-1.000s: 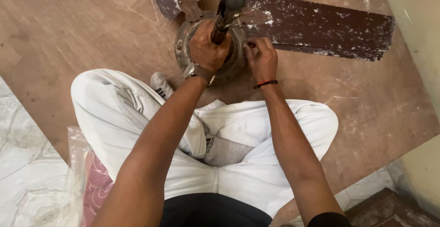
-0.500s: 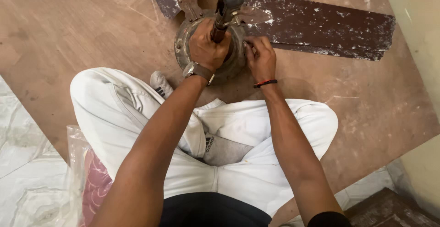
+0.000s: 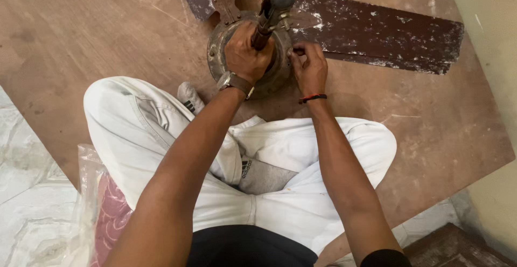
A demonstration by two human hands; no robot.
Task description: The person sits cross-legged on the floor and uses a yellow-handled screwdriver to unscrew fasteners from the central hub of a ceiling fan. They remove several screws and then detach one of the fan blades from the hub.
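Your left hand is wrapped tight around the dark downrod of the ceiling fan, and your right hand has its fingertips pinched at the rim of the round motor housing, just beside it. The fan lies on the brown board in front of your crossed legs, one worn brown blade stretching right, a clear plastic bag by your left knee.
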